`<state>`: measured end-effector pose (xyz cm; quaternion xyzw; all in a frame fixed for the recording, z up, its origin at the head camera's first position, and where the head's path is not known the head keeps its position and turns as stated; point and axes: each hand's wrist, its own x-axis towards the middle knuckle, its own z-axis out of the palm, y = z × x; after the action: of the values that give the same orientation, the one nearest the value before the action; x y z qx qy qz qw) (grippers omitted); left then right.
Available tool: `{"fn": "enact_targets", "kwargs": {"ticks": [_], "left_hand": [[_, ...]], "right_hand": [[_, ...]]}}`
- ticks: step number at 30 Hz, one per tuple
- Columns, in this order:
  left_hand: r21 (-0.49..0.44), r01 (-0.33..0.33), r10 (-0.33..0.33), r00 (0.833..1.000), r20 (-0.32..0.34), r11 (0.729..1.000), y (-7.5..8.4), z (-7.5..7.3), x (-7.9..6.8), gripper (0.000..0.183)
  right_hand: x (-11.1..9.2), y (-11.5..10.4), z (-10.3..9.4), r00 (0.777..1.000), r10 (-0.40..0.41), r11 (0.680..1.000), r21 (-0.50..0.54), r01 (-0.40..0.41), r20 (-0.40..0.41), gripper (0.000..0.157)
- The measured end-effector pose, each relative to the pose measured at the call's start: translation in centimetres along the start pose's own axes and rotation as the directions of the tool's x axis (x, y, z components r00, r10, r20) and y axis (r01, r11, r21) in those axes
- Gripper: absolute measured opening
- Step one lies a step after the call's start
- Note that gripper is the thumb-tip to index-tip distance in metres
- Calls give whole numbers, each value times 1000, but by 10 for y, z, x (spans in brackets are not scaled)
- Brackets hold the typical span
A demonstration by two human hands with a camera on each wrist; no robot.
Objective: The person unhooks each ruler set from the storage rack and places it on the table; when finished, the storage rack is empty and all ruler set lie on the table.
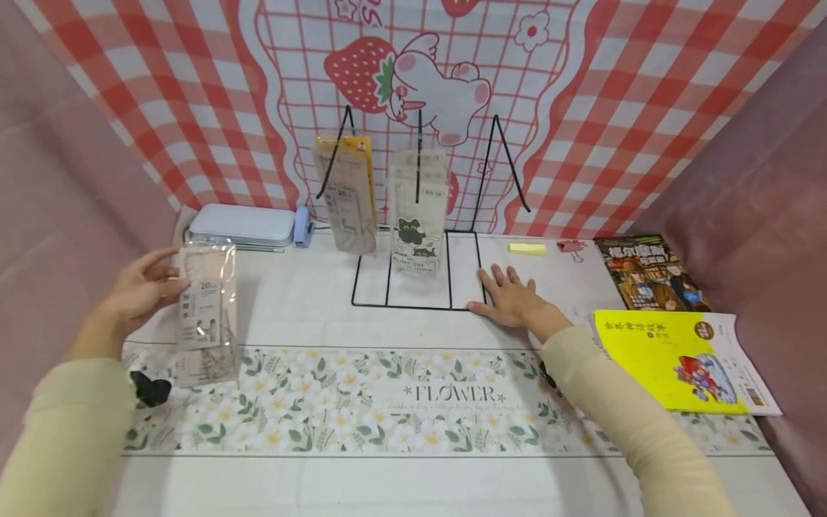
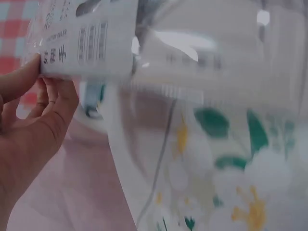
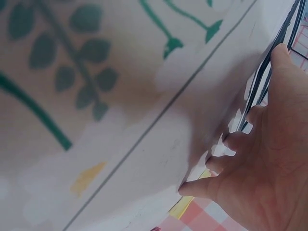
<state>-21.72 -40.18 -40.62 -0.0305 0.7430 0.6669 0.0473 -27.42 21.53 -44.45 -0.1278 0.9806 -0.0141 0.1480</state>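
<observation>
My left hand (image 1: 143, 289) pinches a ruler set in a clear plastic packet (image 1: 205, 309) by its left edge, near the top. The packet hangs upright at the left, over the flowered band of the tablecloth. My right hand (image 1: 513, 298) rests with spread, straight fingers at the right side of a black wire display rack (image 1: 413, 307), its thumb right at the base wire. From the rack's left hook hang similar packets (image 1: 349, 208), with a yellow-edged one behind. Cat-print ruler packets (image 1: 416, 230) hang on the middle hook.
Behind the left hand lie a pale blue case (image 1: 242, 222) and a small lilac stapler-like item (image 1: 302, 227). Right of the rack are a yellow sticky-note pad (image 1: 527, 249), a red binder clip (image 1: 571, 248), a dark magazine (image 1: 646, 276) and a yellow book (image 1: 659, 352).
</observation>
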Motion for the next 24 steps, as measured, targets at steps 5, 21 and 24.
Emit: {"fn": "enact_targets", "kwargs": {"ticks": [5,21,24], "left_hand": [[284,111,-87,992,-95,952,-10,-17,2,77],[476,214,-129,970,-205,853,-27,-28,11,67],[441,224,-142,967,-211,869,-31,-30,13,68]], "right_hand": [[1,1,1,1000,-12,1000,-4,12,3,89],[0,1,0,1000,-10,1000,-7,10,-6,89],[-1,0,0,1000,-11,1000,-7,11,-10,88]]}}
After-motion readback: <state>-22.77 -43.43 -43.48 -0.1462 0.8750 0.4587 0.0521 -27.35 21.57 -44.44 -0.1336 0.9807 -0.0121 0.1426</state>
